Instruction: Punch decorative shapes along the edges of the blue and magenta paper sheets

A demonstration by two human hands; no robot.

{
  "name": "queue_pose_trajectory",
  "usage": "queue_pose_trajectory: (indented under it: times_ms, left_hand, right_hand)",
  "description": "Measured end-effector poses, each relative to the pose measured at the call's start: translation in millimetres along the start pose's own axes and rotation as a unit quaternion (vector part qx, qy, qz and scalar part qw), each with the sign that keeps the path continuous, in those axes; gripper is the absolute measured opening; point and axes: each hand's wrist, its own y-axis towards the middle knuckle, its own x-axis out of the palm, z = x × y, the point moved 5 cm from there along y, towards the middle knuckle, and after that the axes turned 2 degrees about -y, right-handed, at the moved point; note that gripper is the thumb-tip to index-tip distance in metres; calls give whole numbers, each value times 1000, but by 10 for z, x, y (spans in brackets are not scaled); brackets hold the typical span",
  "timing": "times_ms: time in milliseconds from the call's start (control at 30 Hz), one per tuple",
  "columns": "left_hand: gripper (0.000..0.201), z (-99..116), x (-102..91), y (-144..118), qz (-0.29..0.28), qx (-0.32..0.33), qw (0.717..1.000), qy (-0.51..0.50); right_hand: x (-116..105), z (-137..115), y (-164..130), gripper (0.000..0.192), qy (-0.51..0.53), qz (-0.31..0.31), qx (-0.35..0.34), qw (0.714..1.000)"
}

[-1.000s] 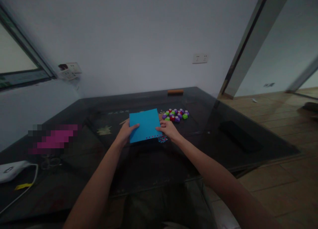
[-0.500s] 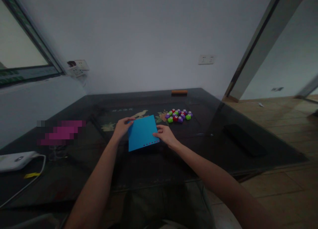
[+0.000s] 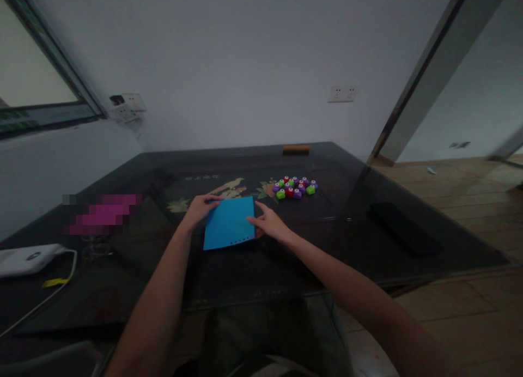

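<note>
Between my hands is a sheet of blue paper (image 3: 229, 223) with a row of small holes along its near edge. My left hand (image 3: 201, 207) pinches its far left corner, fingers laid over the top edge. At the right edge, my right hand (image 3: 267, 221) grips the sheet with the thumb on top; its index finger points up along the edge, and the other fingers are partly hidden behind the paper. The sheet is held over the dark glossy table (image 3: 229, 281), and its near edge bows slightly.
Several green, red and purple toy pieces (image 3: 290, 192) with eye-like tops lie in a cluster beyond my right hand. An orange-brown bar (image 3: 296, 149) sits at the far edge. On the right lies a black case (image 3: 402, 228); on the left, a white device (image 3: 30, 259) with a cable.
The blue paper has shifted a little left and turned so its near edge is more level. My right hand has followed it left, and its index finger is now straighter.
</note>
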Motion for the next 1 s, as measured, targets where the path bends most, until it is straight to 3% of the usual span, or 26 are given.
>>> queue_pose_trajectory:
  times_ms: [133,267,467,767,1000]
  left_hand:
    - [18,-81,61,17,-46,8,998,31]
    - [21,-154,106,21,-59,-1,998,36]
    - [17,-184,109,17,-56,-22,997,50]
    - [14,-201,126,16,-62,-18,991,121]
    - [15,-150,126,-21,-40,-24,993,104]
  right_hand:
    - [-94,-40,6,67,-51,13,-19,998]
    - [-293,-108,38,45,-73,64,-48,994]
    - [-483,-81,124,36,-47,98,-77,991]
    - [-496,-35,165,18,-61,100,-85,989]
    - [-503,-43,152,13,-74,100,-76,989]
